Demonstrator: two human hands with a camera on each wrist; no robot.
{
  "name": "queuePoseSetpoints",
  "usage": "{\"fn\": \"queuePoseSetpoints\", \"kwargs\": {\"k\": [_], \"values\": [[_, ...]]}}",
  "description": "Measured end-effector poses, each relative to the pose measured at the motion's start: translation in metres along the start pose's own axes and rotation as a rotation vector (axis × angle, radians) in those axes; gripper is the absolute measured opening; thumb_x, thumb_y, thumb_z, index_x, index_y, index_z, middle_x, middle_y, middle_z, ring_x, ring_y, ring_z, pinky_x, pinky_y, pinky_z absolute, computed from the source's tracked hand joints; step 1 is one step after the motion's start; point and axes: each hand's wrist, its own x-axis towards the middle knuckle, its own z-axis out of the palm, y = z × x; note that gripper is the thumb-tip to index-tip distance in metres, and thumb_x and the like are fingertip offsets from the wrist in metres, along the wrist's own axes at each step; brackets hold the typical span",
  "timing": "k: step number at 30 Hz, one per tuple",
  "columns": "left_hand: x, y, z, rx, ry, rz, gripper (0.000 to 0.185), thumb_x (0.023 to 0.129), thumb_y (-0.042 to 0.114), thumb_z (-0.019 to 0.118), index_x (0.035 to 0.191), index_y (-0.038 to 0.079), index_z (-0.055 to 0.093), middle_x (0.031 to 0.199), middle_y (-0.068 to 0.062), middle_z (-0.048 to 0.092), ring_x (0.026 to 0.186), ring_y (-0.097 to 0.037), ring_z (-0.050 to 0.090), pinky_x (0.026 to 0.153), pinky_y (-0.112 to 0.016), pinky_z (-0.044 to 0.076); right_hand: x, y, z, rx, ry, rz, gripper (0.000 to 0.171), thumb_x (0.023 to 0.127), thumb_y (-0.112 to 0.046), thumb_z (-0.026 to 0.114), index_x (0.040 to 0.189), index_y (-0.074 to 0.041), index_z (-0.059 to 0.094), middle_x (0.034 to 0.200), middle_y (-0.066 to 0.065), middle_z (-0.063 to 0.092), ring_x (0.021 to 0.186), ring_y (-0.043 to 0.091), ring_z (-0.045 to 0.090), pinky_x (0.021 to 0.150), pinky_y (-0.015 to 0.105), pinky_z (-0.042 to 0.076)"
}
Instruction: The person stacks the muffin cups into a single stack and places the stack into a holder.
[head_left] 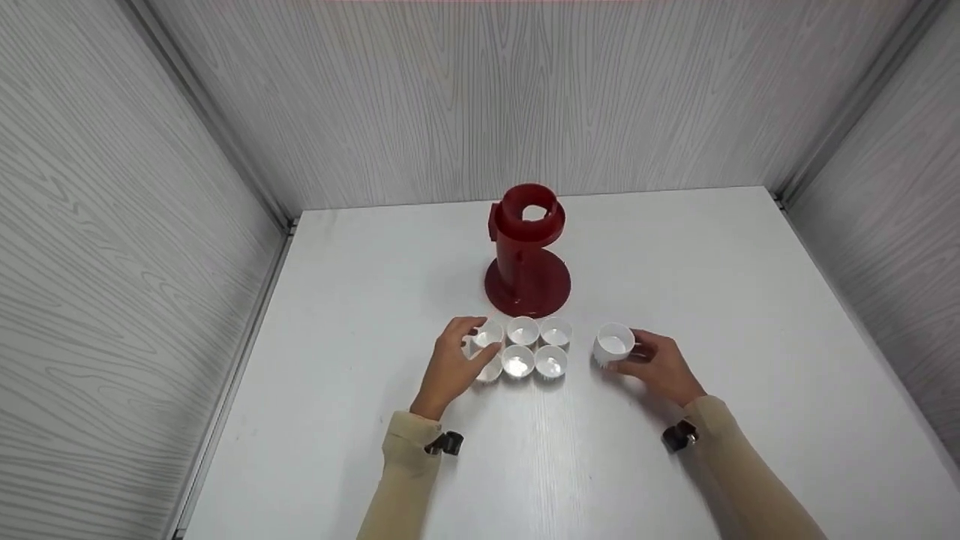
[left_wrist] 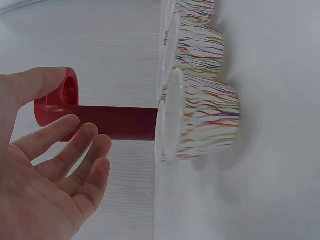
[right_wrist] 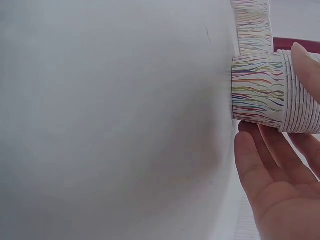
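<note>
My right hand (head_left: 654, 366) grips a stack of white paper cups (head_left: 614, 342), fingers and thumb on either side of it. In the right wrist view the stack (right_wrist: 257, 92) shows wavy coloured stripes and many nested rims. Over on the left, my left hand (head_left: 452, 364) hangs over the leftmost of several single paper cups (head_left: 518, 362), its thumb and fingers spread and holding nothing. These cups stand upright in two close rows. The left wrist view shows the nearest striped cup (left_wrist: 207, 117) beyond my fingers.
Behind the cups stands a red holder (head_left: 529, 281) with a round base, an upright post and a ring on top. The white table (head_left: 360, 450) is bounded by grey wood-grain panels (head_left: 480, 97) at the back and both sides.
</note>
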Motion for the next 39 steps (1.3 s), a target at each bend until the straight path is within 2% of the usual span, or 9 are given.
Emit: {"fn": "queuePoseSetpoints", "kwargs": {"k": [5,8,16,25,39], "values": [[-0.011,-0.009,0.000,0.054,0.032,-0.066,0.056,0.092,0.028,0.079,0.137,0.001,0.061,0.137,-0.018,0.061,0.122,-0.035,0.060,0.101,-0.053,0.051,-0.001,0.000,0.001,-0.003,-0.005,-0.007,0.070,0.080,-0.022,0.090,0.143,-0.010,0.061,0.138,0.013,0.068,0.121,0.032,0.069,0.098,0.028,0.058],[-0.014,-0.010,0.000,0.080,0.029,-0.097,0.059,0.091,0.029,0.080,0.138,0.000,0.060,0.136,-0.018,0.060,0.121,-0.034,0.060,0.100,-0.051,0.052,0.001,0.001,0.000,0.008,-0.003,-0.005,0.070,0.080,-0.022,0.090,0.143,-0.010,0.061,0.137,0.014,0.068,0.121,0.032,0.069,0.097,0.025,0.058],[-0.022,-0.014,0.002,0.131,-0.022,-0.180,0.071,0.085,0.036,0.086,0.138,-0.001,0.059,0.131,-0.016,0.061,0.121,-0.032,0.060,0.103,-0.048,0.052,0.001,0.001,0.000,0.009,0.002,0.003,0.071,0.079,-0.023,0.091,0.142,-0.011,0.061,0.137,0.012,0.068,0.121,0.031,0.070,0.100,0.030,0.057],[-0.029,-0.018,0.008,0.157,-0.039,-0.262,0.071,0.081,0.033,0.089,0.138,0.003,0.060,0.129,-0.013,0.062,0.120,-0.028,0.060,0.104,-0.047,0.051,0.002,0.001,0.000,-0.001,0.010,-0.012,0.068,0.079,-0.023,0.091,0.140,-0.011,0.063,0.135,0.012,0.069,0.119,0.031,0.070,0.094,0.019,0.056],[-0.031,-0.023,0.014,0.132,-0.047,-0.241,0.068,0.078,0.027,0.091,0.134,0.003,0.062,0.125,-0.014,0.062,0.117,-0.027,0.059,0.104,-0.048,0.049,0.001,0.001,-0.001,0.047,-0.002,-0.028,0.068,0.079,-0.019,0.091,0.140,-0.009,0.063,0.136,0.014,0.068,0.121,0.033,0.070,0.095,0.019,0.056]]}}
